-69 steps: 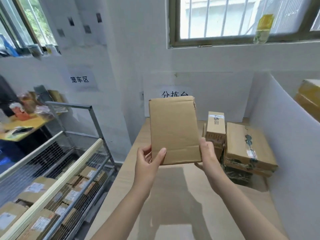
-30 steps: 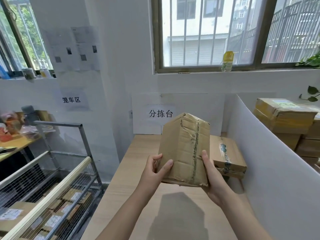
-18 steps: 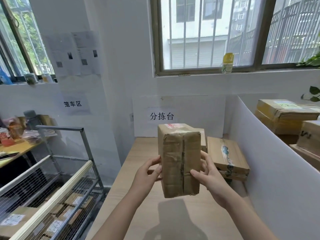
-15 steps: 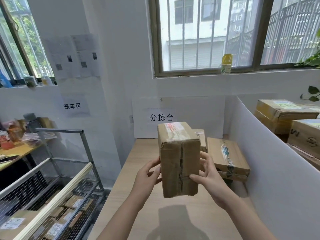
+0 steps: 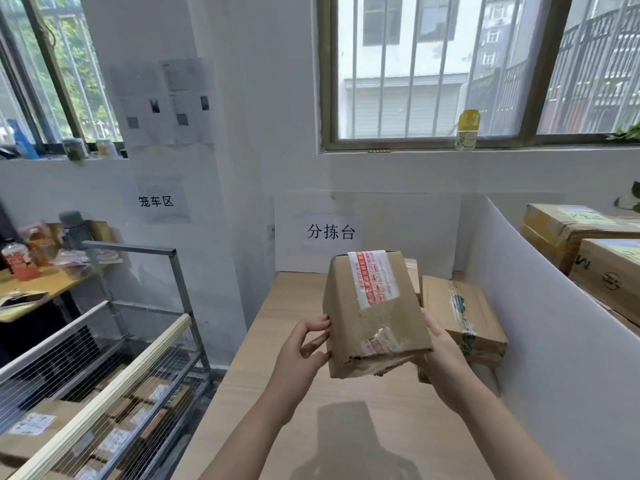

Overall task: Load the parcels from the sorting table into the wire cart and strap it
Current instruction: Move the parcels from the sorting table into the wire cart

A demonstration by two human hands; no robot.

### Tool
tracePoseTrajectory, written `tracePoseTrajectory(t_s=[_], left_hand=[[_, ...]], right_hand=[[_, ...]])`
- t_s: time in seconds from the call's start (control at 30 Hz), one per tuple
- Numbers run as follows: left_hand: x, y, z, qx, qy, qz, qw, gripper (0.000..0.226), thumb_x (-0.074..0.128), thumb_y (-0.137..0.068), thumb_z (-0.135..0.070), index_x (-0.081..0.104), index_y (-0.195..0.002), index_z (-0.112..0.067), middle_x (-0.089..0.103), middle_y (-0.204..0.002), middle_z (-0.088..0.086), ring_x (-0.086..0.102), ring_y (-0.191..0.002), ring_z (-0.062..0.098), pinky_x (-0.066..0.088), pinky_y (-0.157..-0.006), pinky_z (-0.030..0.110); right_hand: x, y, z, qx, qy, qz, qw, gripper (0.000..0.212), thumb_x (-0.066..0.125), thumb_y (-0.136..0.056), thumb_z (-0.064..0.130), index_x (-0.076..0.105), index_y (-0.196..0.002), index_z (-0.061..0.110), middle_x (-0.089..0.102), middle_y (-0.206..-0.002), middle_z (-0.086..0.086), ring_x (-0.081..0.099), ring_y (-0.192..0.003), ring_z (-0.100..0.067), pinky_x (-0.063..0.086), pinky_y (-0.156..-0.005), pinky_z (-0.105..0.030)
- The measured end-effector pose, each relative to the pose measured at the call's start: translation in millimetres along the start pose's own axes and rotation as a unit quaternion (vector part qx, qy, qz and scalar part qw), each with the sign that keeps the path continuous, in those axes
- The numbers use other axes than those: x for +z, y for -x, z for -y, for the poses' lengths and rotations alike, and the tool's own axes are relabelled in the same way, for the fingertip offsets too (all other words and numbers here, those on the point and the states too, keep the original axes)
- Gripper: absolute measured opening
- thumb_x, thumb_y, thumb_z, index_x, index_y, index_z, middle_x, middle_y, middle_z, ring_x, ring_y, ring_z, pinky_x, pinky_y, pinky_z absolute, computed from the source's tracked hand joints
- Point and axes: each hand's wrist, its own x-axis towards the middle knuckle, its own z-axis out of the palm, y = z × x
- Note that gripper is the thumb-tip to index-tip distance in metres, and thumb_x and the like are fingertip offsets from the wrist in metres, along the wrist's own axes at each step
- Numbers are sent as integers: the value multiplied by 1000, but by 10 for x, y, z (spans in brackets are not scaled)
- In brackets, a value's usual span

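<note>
Left hand (image 5: 304, 348) and right hand (image 5: 445, 358) gripped the taped parcel (image 5: 374, 320) by its sides, above the desk (image 5: 277, 306). Open desk lay near; partition (image 5: 554, 341) walled the right edge; wire cart (image 5: 138, 362) stood left.

Left hand (image 5: 304, 344): bare on my feed, with slender fingers.
Right hand (image 5: 446, 362): bare too; I only see its thumb side.
Left forearm (image 5: 256, 434): uncovered down to the bottom edge of my view.
Right forearm (image 5: 502, 434): equally uncovered down to that edge.
</note>
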Motion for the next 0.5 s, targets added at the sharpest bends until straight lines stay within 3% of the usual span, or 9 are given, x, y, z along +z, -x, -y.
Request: tracePoseTrajectory(t_s=[0.07,0.17,0.3,0.37,0.5], left_hand=[[-28,-2,-34,-8,24,-19,1000,26,56,-94,0,60,-117,-13,64,-129,-6,65,-114,11,54,-83,27],[-59,4,-127,-24,16,-47,998,25,46,-103,-38,60,-123,-32,66,-119,-5,66,-102,6,54,-75,24],[-97,4,-157,-43,-3,-48,998,44,37,-90,-75,59,-121,-53,64,-128,-9,60,-120,13,50,-101,41],[-97,29,-175,-50,11,-35,998,39,40,-88,-74,62,-115,-54,63,-130,-7,60,-121,13,50,-102,41],[-106,81,-167,-44,35,-35,998,49,57,-86,-60,59,-124,-30,69,-119,-2,67,-109,14,55,-85,33]], right_hand=[[10,7,0,-13,28,39,999,28,55,-100,29,59,-127,32,72,-108,0,70,-85,-5,53,-66,-18],[7,12,-17,-22,57,90,994,51,70,-90,26,53,-136,38,62,-128,-5,63,-116,-13,51,-100,-36],[130,16,-24,-16,61,95,993,59,74,-85,12,58,-128,49,58,-133,10,57,-122,-13,42,-108,-47],[189,12,-14,-25,43,82,995,51,73,-87,17,61,-125,49,60,-132,16,53,-127,-13,39,-111,-51],[245,-12,-6,-59,42,59,996,33,71,-87,26,66,-117,40,65,-125,14,55,-124,-14,40,-109,-56]])
